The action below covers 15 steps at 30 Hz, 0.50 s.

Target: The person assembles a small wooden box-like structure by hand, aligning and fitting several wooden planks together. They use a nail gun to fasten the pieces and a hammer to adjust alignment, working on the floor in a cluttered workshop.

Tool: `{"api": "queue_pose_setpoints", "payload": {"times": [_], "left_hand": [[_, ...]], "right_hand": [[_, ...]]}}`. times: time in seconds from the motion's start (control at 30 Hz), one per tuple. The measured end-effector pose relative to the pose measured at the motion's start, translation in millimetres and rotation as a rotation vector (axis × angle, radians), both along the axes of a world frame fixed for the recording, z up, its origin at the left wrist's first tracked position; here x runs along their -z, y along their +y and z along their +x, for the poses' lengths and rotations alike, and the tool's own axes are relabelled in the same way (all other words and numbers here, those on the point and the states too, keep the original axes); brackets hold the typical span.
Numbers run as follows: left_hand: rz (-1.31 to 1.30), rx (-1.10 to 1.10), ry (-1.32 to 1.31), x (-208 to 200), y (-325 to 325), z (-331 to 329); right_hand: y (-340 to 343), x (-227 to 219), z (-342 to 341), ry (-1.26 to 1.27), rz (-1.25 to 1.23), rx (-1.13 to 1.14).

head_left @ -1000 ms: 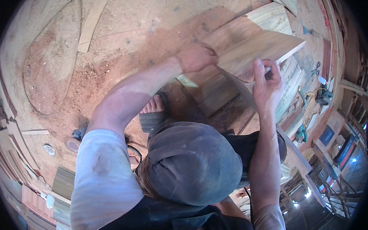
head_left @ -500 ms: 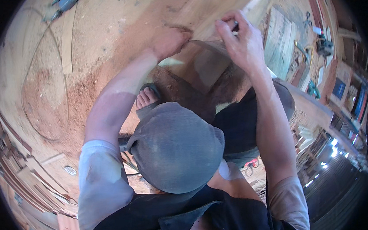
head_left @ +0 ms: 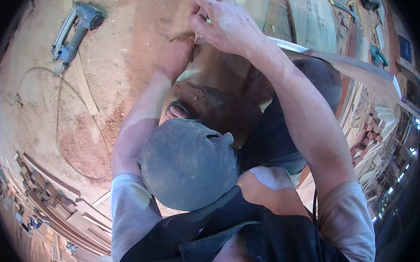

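Observation:
My left hand (head_left: 177, 58) is closed in a fist at the left edge of a pale wooden board (head_left: 223, 67). What its fingers hold is hidden. My right hand (head_left: 229, 26) is just above and to the right of it, over the board, with thumb and fingers bent toward each other. Anything pinched in them is too small to make out. Under my right forearm, a long thin strip with a bright edge (head_left: 356, 67) stretches past my dark-clad knee toward the right.
On the dusty floor at left lie a blue-grey nail gun (head_left: 77, 36), its looping hose (head_left: 57, 123) and a thin wood slat (head_left: 86, 89). Wood offcuts (head_left: 68, 204) are heaped lower left. Stacked sticks (head_left: 374, 127) and a teal tool (head_left: 378, 56) are at right.
My view has swung, bringing the whole nail gun into sight. My right hand has come closer to my left hand. The thin dark-edged piece seen between them no longer shows.

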<state>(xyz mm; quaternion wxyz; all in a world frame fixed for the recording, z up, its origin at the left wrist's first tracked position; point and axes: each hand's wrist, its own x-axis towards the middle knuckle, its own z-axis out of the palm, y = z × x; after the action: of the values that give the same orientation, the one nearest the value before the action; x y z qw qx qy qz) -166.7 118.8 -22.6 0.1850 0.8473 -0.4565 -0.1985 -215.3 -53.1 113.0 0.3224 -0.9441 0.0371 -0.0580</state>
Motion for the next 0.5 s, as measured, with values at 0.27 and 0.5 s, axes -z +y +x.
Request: {"api": "queue_pose_setpoints", "payload": {"times": [0.27,0.5], "left_hand": [[0.067,0.035,-0.067,2,-5,-7],[-0.050,-0.165,0.075,15,-6,-14]], "right_hand": [[-4,1,-1,-0.007,-0.022,-0.089],[-7,-8,-5,0.013,-0.001,-0.184]]}}
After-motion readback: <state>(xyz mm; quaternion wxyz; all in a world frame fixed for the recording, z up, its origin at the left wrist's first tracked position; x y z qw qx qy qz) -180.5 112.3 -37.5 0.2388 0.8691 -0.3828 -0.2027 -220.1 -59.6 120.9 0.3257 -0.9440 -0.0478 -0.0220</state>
